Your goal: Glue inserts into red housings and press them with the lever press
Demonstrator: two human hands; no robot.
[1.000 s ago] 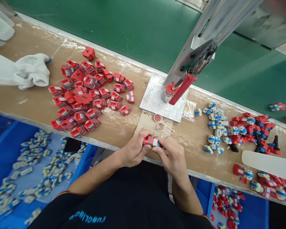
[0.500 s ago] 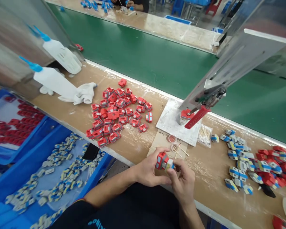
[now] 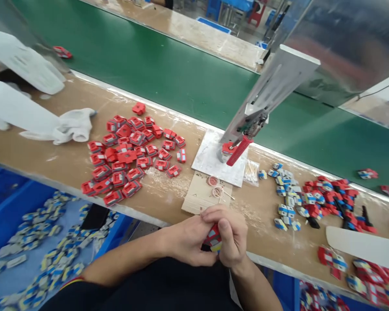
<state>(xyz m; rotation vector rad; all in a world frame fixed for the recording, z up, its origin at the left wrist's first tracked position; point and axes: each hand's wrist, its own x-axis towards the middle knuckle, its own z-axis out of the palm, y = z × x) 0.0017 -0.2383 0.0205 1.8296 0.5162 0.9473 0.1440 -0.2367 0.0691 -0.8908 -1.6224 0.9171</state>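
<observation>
Pinching the small red toy block (image 3: 214,240) between both hands' grips (image 3: 188,240) (image 3: 231,236) past the counter's (image 3: 168,203) near edge, I judge a slip would drop it.

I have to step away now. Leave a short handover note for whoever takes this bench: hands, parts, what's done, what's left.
Left hand and right hand: both closed on one red toy piece with a blue-and-yellow insert, held at the bench edge.
Parts: red shells pile on the left; mixed red and blue pieces on the right; hand press on its plate straight ahead; loose inserts in the blue bin below left.
Done: insert looks seated in the held piece.
Left: the red shells pile looks unassembled.
</observation>
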